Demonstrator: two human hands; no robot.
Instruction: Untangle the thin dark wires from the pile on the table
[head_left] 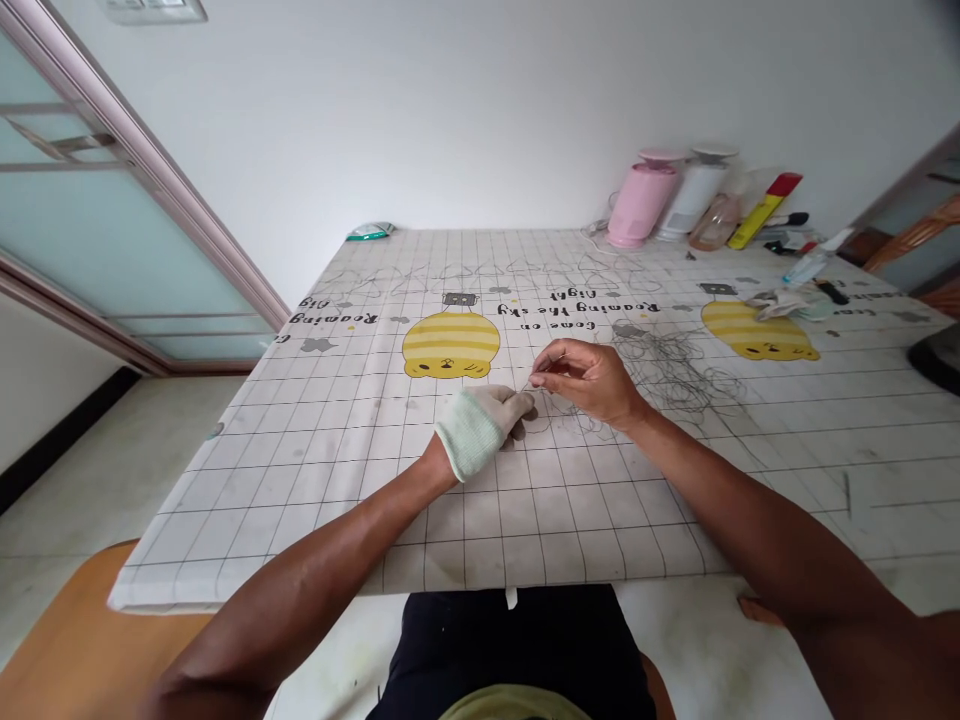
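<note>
Dark shorts [510, 650] at the bottom edge; bare right hand [585, 380] pinching a thin grey strand [527, 383] above a grid-printed table cover [247, 480]. Knit-gloved left hand [480, 430] curled just beside it, grip unclear; tangled strands [667, 370] to the right.

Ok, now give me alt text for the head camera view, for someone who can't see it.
A bare right hand pinches a thin strand just above a gloved left hand, over a grid-printed tablecloth with a loose tangle of dark thread beside them. A pink bottle and a white bottle stand at the far edge.
</note>
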